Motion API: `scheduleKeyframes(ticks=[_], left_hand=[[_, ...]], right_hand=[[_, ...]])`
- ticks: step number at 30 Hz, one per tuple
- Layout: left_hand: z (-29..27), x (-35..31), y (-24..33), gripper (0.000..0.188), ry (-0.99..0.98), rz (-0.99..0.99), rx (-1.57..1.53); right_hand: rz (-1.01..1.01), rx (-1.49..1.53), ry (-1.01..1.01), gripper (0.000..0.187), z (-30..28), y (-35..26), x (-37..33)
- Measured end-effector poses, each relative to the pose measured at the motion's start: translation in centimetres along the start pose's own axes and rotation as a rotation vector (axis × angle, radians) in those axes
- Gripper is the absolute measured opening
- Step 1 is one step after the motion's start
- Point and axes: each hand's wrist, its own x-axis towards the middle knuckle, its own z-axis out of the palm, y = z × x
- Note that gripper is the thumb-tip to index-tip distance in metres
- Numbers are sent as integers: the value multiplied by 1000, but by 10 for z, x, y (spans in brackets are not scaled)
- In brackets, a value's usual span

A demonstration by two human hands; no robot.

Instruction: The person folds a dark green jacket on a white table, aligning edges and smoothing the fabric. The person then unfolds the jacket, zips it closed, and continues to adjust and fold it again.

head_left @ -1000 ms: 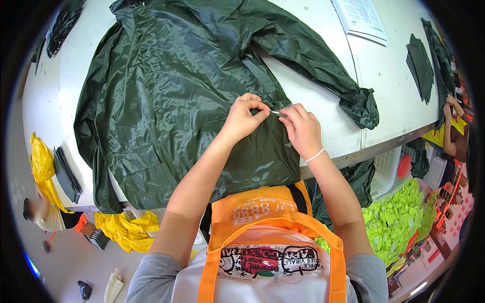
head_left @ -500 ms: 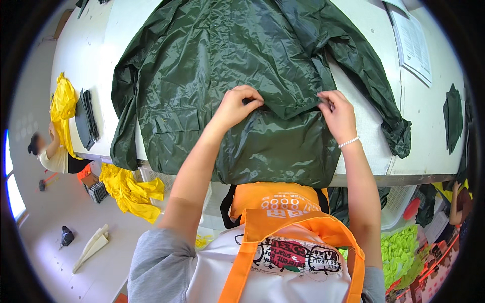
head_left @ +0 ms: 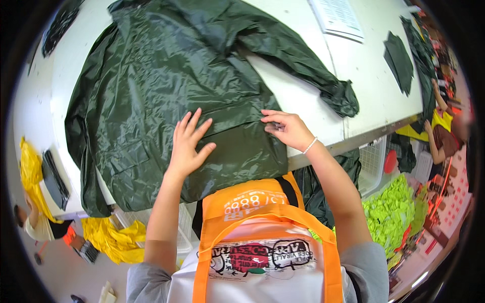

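Observation:
A dark green shiny rain jacket [head_left: 146, 96] lies spread on the white table, its lower part towards me. My left hand [head_left: 188, 146] rests on the lower front with fingers spread, holding nothing. At the right edge of the jacket, my right hand [head_left: 290, 130] has its thumb and fingertips drawn together at the end of a long flap [head_left: 235, 118]. Its grip on the fabric looks light and is partly hidden. Another flap [head_left: 126, 156] shows on the left front. The right sleeve [head_left: 303, 63] stretches out over the table.
Printed sheets [head_left: 337, 19] lie at the far side, and dark green pieces [head_left: 398, 63] at the right. Yellow garments [head_left: 113, 240] hang below the table's left edge. A lime-green pile [head_left: 389, 217] and white crate [head_left: 371, 166] are at right. Other people work at both sides.
My view has turned, so the jacket sits further left. My left hand has let go of the fabric and spread its fingers. The lifted fold now lies flatter.

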Motion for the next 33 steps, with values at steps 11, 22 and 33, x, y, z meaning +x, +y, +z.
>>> scheduleKeyframes(ticks=[11, 22, 33], left_hand=[[43, 16, 59, 65, 128, -109, 212], [69, 73, 161, 38, 42, -389, -1382], [53, 33, 141, 47, -20, -400, -1689]], right_hand=[[234, 1032, 1067, 28, -139, 104, -82], [-314, 203, 355, 25, -11, -45, -112], [-207, 367, 259, 22, -18, -34, -60]])
